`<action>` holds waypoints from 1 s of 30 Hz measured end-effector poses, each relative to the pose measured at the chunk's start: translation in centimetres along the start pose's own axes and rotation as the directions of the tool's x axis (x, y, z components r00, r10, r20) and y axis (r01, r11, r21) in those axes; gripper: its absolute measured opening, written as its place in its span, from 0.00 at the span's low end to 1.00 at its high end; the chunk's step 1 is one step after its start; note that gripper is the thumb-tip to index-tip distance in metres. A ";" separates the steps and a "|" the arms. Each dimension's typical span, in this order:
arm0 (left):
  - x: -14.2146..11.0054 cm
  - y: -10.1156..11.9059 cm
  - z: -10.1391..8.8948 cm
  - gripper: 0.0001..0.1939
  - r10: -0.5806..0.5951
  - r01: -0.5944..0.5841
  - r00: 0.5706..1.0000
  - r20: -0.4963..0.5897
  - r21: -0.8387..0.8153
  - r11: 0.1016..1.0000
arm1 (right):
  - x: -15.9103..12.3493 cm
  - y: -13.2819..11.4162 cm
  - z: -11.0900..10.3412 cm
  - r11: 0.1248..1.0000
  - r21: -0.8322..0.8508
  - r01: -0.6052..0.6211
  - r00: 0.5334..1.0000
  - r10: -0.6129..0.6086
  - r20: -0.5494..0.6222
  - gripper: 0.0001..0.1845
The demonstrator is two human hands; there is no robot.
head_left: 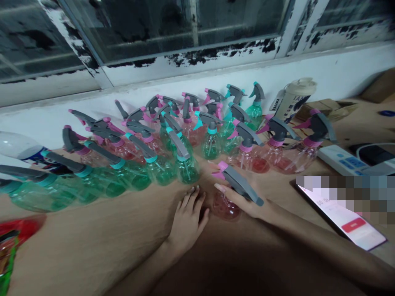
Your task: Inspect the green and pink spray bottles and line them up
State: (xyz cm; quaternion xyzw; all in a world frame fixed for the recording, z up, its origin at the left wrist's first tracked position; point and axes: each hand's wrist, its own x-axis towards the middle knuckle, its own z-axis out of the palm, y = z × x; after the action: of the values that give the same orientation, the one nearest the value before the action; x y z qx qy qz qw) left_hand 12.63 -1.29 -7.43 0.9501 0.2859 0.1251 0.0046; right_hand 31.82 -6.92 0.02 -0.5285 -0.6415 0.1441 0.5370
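Note:
My right hand (243, 201) is wrapped round the neck of a clear pink spray bottle (226, 207) with a grey and pink trigger head, which stands on the wooden table (101, 242). Just left of it, my left hand (189, 218) lies palm down on the tabletop, fingers stretched out, holding nothing. Beyond my hands stand several more spray bottles: green ones with turquoise collars, such as the green spray bottle (189, 170), and pink ones, such as the pink spray bottle (245, 158). The right fingers are partly hidden behind the trigger head.
A phone (342, 218) with a lit screen lies at the right, near a white power strip (342, 160). A coffee cup (293, 96) stands by the wall. At the left are a large plastic bottle (23, 146) and a red packet (21, 230). Windows line the back.

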 end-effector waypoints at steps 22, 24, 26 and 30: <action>0.0 -0.1 0.0 0.21 0.001 -0.001 1.000 0.009 -0.023 1.000 | -0.1 -0.1 0.0 1.000 0.002 -0.004 1.000 0.004 0.023 0.13; 0.0 -0.1 0.1 0.21 -0.003 0.003 1.000 0.001 -0.028 1.000 | 0.1 -0.2 0.0 1.000 -0.003 -0.004 1.000 0.004 0.021 0.12; -0.1 -0.1 0.1 0.21 -0.005 0.005 1.000 -0.007 -0.035 0.999 | 0.4 -0.3 -0.1 1.000 -0.022 -0.005 1.000 0.006 0.029 0.07; -0.1 -0.1 0.2 0.20 -0.009 0.008 1.000 -0.007 -0.033 0.999 | 0.8 -0.5 -0.3 0.999 -0.053 0.007 0.999 -0.004 0.051 0.05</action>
State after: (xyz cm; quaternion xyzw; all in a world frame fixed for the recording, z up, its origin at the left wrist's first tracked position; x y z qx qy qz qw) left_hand 12.56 -1.27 -7.61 0.9482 0.2878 0.1333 0.0197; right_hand 31.92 -6.59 0.91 -0.5371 -0.6600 0.1386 0.5067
